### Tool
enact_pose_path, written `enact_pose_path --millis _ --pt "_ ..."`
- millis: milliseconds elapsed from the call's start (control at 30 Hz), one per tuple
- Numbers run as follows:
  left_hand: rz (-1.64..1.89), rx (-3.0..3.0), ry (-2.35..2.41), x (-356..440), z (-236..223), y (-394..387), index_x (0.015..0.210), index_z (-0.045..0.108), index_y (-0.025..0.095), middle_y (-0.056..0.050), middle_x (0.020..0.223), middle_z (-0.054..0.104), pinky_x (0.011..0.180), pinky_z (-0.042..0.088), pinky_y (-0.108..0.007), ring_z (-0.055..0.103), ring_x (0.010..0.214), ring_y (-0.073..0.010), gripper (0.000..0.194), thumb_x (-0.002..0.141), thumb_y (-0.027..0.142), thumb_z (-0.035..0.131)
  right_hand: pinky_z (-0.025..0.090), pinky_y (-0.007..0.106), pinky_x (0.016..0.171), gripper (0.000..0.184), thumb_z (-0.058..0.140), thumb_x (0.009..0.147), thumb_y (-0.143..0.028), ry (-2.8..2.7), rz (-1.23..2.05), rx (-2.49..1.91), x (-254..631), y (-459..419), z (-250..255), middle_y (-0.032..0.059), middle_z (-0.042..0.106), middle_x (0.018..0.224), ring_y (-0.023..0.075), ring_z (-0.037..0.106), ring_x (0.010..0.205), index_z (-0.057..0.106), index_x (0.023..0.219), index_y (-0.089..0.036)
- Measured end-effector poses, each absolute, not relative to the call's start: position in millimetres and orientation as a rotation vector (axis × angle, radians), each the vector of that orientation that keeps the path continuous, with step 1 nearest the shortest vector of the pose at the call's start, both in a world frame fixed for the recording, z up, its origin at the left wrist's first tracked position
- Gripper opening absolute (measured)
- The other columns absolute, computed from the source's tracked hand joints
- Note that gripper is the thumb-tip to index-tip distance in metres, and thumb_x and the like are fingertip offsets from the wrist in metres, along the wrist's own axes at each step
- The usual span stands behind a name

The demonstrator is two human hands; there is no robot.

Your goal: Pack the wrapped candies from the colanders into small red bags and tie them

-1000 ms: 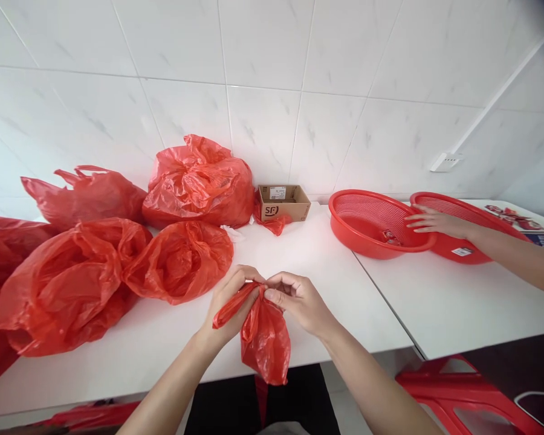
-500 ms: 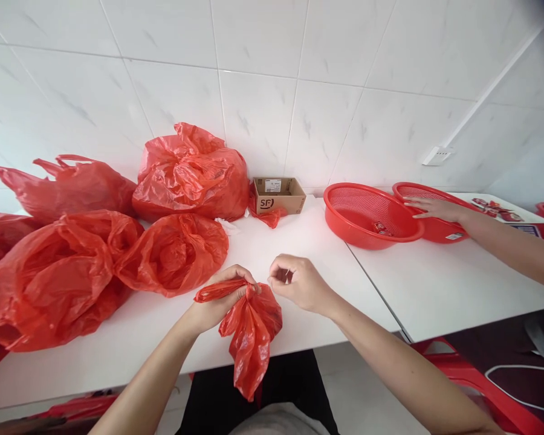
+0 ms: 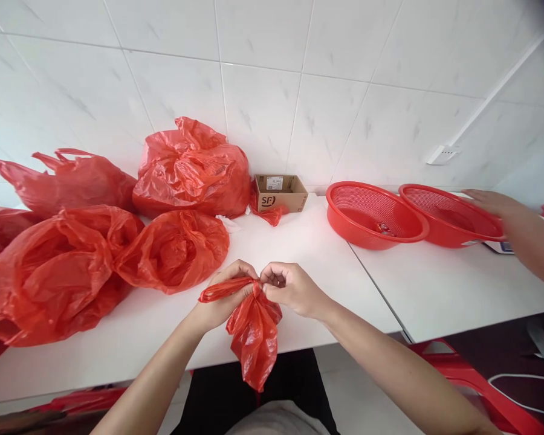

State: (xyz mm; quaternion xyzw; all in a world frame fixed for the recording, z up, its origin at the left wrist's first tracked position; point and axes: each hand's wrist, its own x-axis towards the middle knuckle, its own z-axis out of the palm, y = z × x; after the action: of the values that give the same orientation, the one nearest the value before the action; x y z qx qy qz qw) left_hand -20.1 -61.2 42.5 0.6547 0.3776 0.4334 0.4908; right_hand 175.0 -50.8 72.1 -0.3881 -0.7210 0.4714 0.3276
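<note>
Head view, right hand: And back in it came! My right hand (image 3: 294, 290), clear of the plastic a moment earlier, had its fingertips up against the knotted neck (image 3: 255, 289) again; whether they had pinched any film, I couldn't tell.
Left hand: My left hand (image 3: 215, 314) held firm, thumb and fingers clamped on the small red bag (image 3: 256, 350), a gathered strip (image 3: 222, 290) lying across my palm.
Small red bag: It hung between my hands from that neck, its lower end dangling past the front edge of the white table (image 3: 317, 260).
Knot: With both hands at the neck once more, I judged the close finger work was on again, and that the twist still needed attention.
Far basket: Action on my right too! The other person's hand (image 3: 489, 200) had slid off the near part of its rim to the far side of the far red basket (image 3: 444, 235).
Near basket: The near red basket (image 3: 360, 231) sat beside it, small packets (image 3: 383, 228) inside.
Box: The cardboard box (image 3: 286, 202) stood against the wall, right of the big red bag (image 3: 194, 181).
</note>
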Motion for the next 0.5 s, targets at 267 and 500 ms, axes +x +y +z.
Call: enact_pose_path --millis 267,500 --pt "1.078 1.590 0.861 -17 48 -60 0.092 0.054 0.021 -0.001 0.080 0.061 0.061 0.047 -0.024 0.059 0.069 -0.0128 0.017 0.094 0.037 0.057 0.043 0.031 0.075 0.012 0.054 0.086 -0.019 -2.160 0.490 -0.841 183 -42 76 0.0043 0.067 0.094 0.0157 0.057 0.079 0.066 0.087 -0.022" --pt "1.042 1.767 0.971 -28 52 -55 0.084 0.064 0.020 -0.001 0.076 0.068 0.060 0.049 -0.024 0.062 0.066 -0.0141 0.013 0.088 0.032 0.065 0.044 0.027 0.072 0.016 0.056 0.092 -0.030 -2.010 1.175 -0.940 185 -52 72 0.0004 0.060 0.083 0.0132 0.054 0.076 0.060 0.081 -0.019"
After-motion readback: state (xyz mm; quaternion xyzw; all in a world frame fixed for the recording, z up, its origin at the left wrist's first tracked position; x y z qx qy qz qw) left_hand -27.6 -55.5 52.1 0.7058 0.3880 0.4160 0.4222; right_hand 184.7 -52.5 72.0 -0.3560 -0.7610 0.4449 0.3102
